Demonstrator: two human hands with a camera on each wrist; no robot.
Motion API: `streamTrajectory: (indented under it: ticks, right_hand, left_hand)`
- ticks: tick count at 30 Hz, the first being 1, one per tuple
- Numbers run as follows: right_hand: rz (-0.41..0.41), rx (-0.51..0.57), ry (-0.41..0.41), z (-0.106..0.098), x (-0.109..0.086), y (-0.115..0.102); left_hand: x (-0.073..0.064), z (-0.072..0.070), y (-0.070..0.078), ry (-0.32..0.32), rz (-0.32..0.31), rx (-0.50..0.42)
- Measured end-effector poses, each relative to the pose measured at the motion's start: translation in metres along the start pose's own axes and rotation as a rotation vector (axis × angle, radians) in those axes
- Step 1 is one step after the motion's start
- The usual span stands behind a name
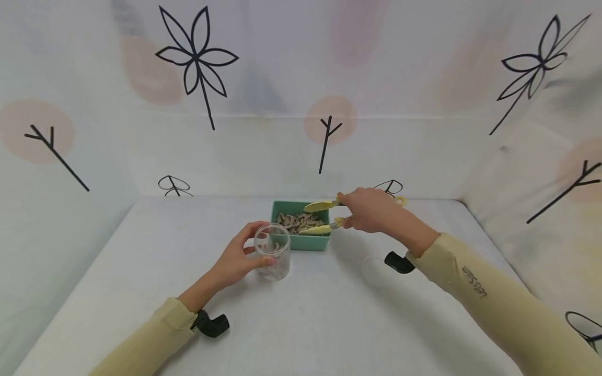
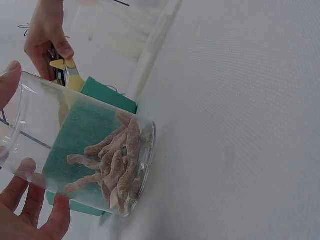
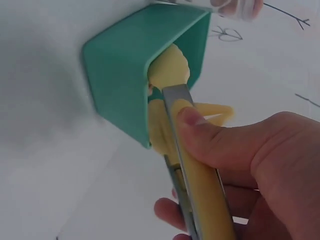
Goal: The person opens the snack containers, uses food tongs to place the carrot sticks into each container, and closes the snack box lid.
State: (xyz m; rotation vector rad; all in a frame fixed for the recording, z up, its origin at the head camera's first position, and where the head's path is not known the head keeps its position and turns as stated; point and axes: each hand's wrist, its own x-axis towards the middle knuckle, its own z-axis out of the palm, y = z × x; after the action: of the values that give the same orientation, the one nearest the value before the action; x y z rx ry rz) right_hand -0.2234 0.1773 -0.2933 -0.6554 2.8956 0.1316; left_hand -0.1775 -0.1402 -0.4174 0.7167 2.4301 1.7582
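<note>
A clear, open-topped jar [image 1: 274, 261] stands at the front left of a green box [image 1: 308, 243]. My left hand [image 1: 242, 256] grips the jar round its side. Several brownish, twisted dried pieces [image 2: 117, 162] lie at the bottom of the jar in the left wrist view. More such pieces [image 1: 293, 223] fill part of the green box. My right hand [image 1: 369, 210] holds yellow-tipped metal tongs [image 3: 200, 185] by their arms. The tongs' two tips are spread apart over the box, reaching into its opening; nothing is visibly pinched between them.
A clear round lid [image 1: 374, 270] appears to lie on the white table [image 1: 301, 329], right of the box and beneath the right forearm. Behind the table hangs a white cloth [image 1: 277, 151] with black plant drawings. Black camera mounts [image 1: 211, 324] jut from both wrists.
</note>
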Motion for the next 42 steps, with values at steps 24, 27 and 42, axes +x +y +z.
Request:
streamTrajectory:
  ticks: [24,27,42]
  right_hand:
    - [-0.109,0.154,0.231,0.04,0.003,0.005]
    - [-0.105,0.16,0.25,0.041,0.0,0.008]
    - [-0.042,0.229,0.309,0.032,-0.017,0.021]
  left_hand:
    - [0.0,0.0,-0.002,-0.006,0.015,-0.01]
    - [0.0,0.001,-0.002,-0.006,0.016,-0.005]
    - [0.0,0.002,-0.002,-0.001,0.019,0.001]
